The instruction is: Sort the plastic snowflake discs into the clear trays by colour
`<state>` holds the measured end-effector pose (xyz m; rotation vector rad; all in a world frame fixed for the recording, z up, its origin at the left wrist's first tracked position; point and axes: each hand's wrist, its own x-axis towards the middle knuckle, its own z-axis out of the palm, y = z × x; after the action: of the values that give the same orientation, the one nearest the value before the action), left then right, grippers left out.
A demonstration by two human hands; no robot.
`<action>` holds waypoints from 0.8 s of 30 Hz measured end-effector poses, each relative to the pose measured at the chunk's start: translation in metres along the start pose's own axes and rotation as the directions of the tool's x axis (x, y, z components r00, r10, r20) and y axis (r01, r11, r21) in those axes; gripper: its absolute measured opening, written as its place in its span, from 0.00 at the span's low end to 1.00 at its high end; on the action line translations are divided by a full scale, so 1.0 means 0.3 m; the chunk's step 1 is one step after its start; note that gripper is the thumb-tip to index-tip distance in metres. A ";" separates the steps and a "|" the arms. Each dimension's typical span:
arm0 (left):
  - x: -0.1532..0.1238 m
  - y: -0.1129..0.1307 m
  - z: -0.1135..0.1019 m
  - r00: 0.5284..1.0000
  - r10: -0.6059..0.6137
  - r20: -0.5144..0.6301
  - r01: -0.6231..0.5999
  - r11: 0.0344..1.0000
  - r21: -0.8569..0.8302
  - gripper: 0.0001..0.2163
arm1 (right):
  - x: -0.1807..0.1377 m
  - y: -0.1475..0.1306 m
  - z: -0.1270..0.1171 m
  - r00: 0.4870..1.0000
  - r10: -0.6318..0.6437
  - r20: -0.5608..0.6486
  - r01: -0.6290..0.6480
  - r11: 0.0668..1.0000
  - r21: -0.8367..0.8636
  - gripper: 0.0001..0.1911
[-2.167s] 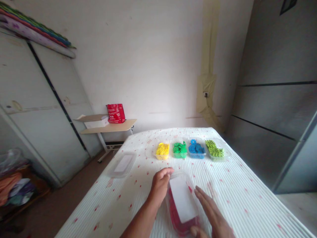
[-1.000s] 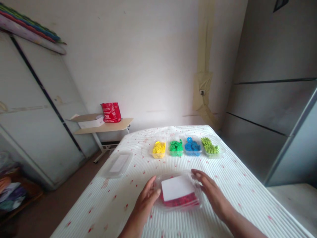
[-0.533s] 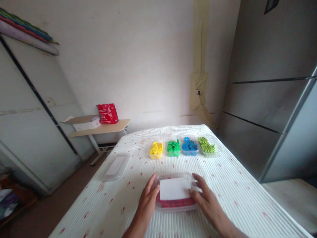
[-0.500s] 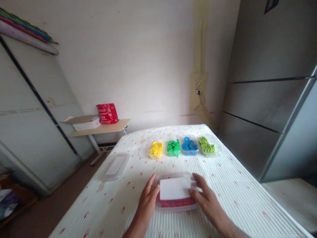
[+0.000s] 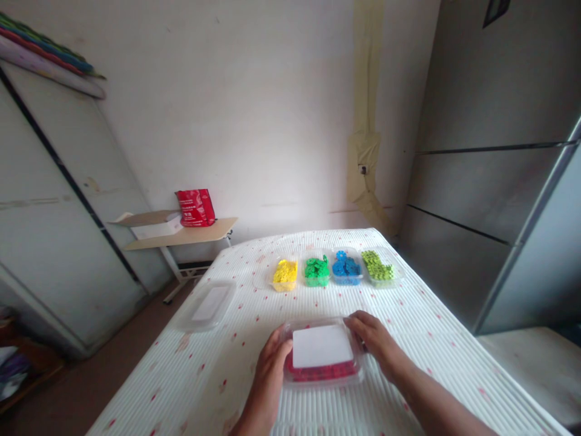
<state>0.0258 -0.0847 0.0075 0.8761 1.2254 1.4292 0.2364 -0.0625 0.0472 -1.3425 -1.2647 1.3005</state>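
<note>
A clear plastic container (image 5: 324,376) with red pieces inside sits on the near part of the table. Over it lies a clear lid bearing a blank white label (image 5: 322,346). My left hand (image 5: 271,362) grips the container's left side, thumb on the lid's edge and fingers around the outside. At the far right corner, my right hand (image 5: 374,338) has its thumb and fingers closed on the rim of lid and container. Whether the lid is snapped down all round, I cannot tell.
Beyond stand open clear containers of yellow (image 5: 285,272), green (image 5: 316,270), blue (image 5: 347,268) and lime-green pieces (image 5: 377,266). A loose lid (image 5: 209,306) with a white label lies at left. A side table (image 5: 218,227) carries a red bag (image 5: 196,208); a grey refrigerator (image 5: 472,181) stands right.
My right hand has shifted from the right side and label edge up to the far right corner of the lid. My left hand keeps its hold, and the container has hardly moved.
</note>
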 end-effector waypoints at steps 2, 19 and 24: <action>0.000 -0.006 0.000 1.000 -0.016 -0.018 0.016 0.999 -0.030 0.20 | 0.012 0.006 -0.003 1.000 0.019 0.014 -0.019 1.000 0.020 0.15; 0.007 0.006 0.036 0.996 -0.093 -0.004 0.088 0.949 -0.304 0.18 | 0.037 0.051 -0.037 0.977 0.129 0.172 -0.164 0.964 0.208 0.11; 0.093 0.041 0.008 0.972 -0.137 0.189 0.179 0.958 -0.225 0.16 | 0.021 0.045 -0.054 0.940 0.158 0.303 -0.199 0.974 0.111 0.10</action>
<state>0.0191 -0.0566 0.0177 0.7014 0.9475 1.3117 0.2535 -0.0567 0.0344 -1.2181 -1.2397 1.7354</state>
